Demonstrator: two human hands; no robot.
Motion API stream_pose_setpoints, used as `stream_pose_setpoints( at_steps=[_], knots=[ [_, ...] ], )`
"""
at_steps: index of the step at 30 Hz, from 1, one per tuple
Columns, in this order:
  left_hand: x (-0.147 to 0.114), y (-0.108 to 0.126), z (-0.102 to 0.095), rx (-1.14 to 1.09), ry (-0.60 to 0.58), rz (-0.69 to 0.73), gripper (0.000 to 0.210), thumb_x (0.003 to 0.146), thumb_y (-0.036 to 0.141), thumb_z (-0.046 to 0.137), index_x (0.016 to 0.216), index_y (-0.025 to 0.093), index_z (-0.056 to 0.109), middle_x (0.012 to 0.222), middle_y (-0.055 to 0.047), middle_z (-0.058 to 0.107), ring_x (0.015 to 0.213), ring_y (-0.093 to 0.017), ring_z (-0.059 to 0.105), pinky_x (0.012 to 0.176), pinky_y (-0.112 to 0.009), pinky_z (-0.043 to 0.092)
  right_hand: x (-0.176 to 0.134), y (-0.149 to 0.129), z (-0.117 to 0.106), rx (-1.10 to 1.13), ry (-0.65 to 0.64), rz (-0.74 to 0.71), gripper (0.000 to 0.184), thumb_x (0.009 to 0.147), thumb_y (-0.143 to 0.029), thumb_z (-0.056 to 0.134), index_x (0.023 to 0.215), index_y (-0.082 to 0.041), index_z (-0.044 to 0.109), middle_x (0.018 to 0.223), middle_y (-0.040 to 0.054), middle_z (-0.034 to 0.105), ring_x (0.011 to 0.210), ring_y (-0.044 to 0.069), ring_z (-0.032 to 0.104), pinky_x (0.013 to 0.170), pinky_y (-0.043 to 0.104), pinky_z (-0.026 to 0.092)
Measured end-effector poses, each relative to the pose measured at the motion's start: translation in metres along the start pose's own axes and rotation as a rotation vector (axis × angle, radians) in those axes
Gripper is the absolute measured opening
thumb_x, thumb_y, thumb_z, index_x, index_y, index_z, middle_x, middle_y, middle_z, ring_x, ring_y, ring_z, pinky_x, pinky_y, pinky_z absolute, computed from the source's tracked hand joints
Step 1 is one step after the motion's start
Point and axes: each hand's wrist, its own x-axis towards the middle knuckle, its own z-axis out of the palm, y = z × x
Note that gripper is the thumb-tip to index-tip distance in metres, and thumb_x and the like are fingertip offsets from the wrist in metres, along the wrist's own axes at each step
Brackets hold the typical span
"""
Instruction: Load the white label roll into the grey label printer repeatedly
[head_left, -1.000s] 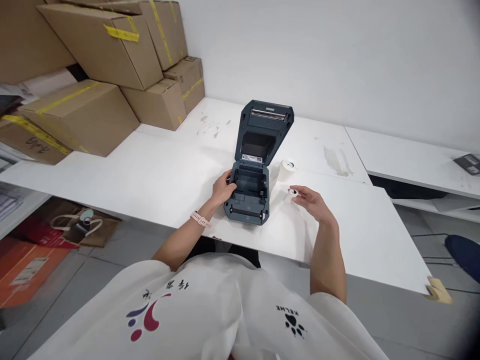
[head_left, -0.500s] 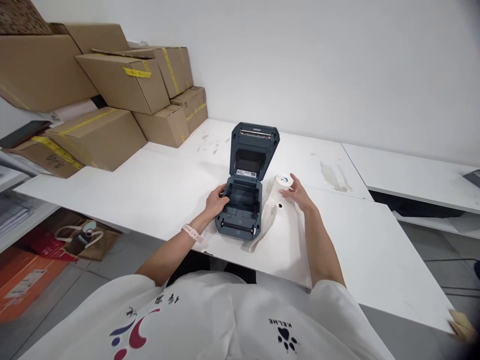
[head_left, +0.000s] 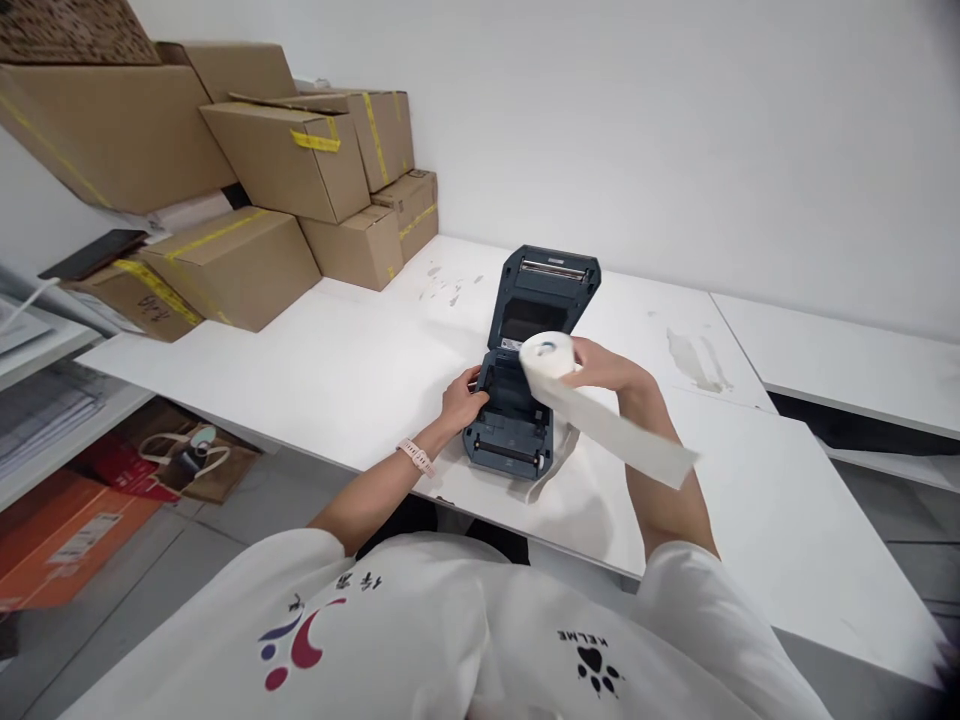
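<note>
The right grip [head_left: 604, 364] is closed on a white paper roll [head_left: 541, 366], the roll's right side covered by the hand; the roll lies just left of that palm, in front of the raised lid of a dark printer [head_left: 499, 458], and hides part of the lid and bay, so whether it touches the printer cannot be told; its loose tail [head_left: 622, 435] crosses the right forearm, the end blurred; the left grip [head_left: 463, 402] clasps the printer's left edge, thumb on the rim, fingertips hidden; the printer stands on a white tabletop [head_left: 360, 390]; the leftmost cardboard boxes [head_left: 266, 160] are cut off by the view.
</note>
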Motion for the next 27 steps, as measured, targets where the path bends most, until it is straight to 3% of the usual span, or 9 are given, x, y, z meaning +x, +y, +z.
stream_pose_setpoints(
  at_steps=[3, 6, 13, 15, 19, 22, 27],
  knots=[
    [-0.002, 0.003, -0.002, 0.034, -0.002, -0.002, 0.068, 0.068, 0.017, 0.060, 0.135, 0.024, 0.059, 0.129, -0.004, 0.069, 0.112, -0.024, 0.067, 0.099, -0.038, 0.051, 0.033, -0.032, 0.010, -0.384, -0.199, 0.141, 0.057, 0.063, -0.047, 0.079, 0.113, -0.022, 0.062, 0.108, 0.0083, 0.072, 0.095, 0.029, 0.067, 0.080, 0.037, 0.053],
    [-0.004, 0.006, -0.004, 0.058, -0.007, 0.002, 0.067, 0.068, 0.017, 0.060, 0.135, 0.023, 0.059, 0.129, -0.005, 0.069, 0.113, -0.025, 0.067, 0.100, -0.039, 0.050, 0.050, -0.043, 0.030, -0.620, -0.259, 0.216, 0.055, 0.064, -0.046, 0.078, 0.110, -0.022, 0.061, 0.109, 0.0102, 0.071, 0.095, 0.032, 0.067, 0.076, 0.038, 0.052],
    [-0.007, 0.013, -0.007, 0.081, -0.016, -0.030, 0.066, 0.069, 0.015, 0.058, 0.134, 0.025, 0.060, 0.128, -0.004, 0.069, 0.115, -0.027, 0.066, 0.103, -0.039, 0.048, 0.055, -0.033, 0.063, -0.657, -0.334, 0.284, 0.059, 0.067, -0.043, 0.077, 0.118, -0.019, 0.061, 0.114, 0.0125, 0.071, 0.100, 0.033, 0.068, 0.079, 0.038, 0.052],
    [-0.008, 0.013, -0.007, 0.072, -0.022, -0.034, 0.065, 0.069, 0.014, 0.058, 0.134, 0.025, 0.060, 0.127, -0.004, 0.070, 0.114, -0.027, 0.066, 0.103, -0.039, 0.048, 0.045, -0.033, 0.067, -0.615, -0.265, 0.259, 0.060, 0.075, -0.043, 0.072, 0.128, -0.018, 0.058, 0.125, 0.0154, 0.067, 0.112, 0.036, 0.064, 0.089, 0.044, 0.052],
    [-0.009, 0.013, -0.007, 0.049, -0.031, -0.026, 0.065, 0.071, 0.016, 0.058, 0.135, 0.025, 0.059, 0.130, -0.004, 0.068, 0.118, -0.026, 0.064, 0.103, -0.039, 0.047, 0.000, -0.047, 0.082, -0.483, 0.026, 0.070, 0.053, 0.094, -0.042, 0.054, 0.141, -0.019, 0.052, 0.146, 0.0147, 0.054, 0.135, 0.035, 0.050, 0.108, 0.051, 0.044],
    [-0.009, 0.013, -0.007, 0.028, -0.025, -0.024, 0.064, 0.072, 0.017, 0.058, 0.136, 0.025, 0.058, 0.133, -0.004, 0.067, 0.120, -0.026, 0.063, 0.103, -0.038, 0.049, -0.038, -0.061, 0.113, -0.415, 0.132, -0.012, 0.047, 0.100, -0.042, 0.042, 0.142, -0.022, 0.054, 0.146, 0.0116, 0.056, 0.136, 0.031, 0.051, 0.111, 0.052, 0.043],
    [-0.008, 0.008, -0.004, -0.025, -0.011, -0.029, 0.066, 0.071, 0.015, 0.057, 0.136, 0.023, 0.058, 0.130, -0.003, 0.068, 0.112, -0.023, 0.066, 0.101, -0.034, 0.050, -0.065, -0.070, 0.171, -0.509, 0.244, 0.081, 0.053, 0.101, -0.043, 0.042, 0.150, -0.024, 0.045, 0.156, 0.0112, 0.044, 0.146, 0.034, 0.039, 0.114, 0.057, 0.038]
  ],
)
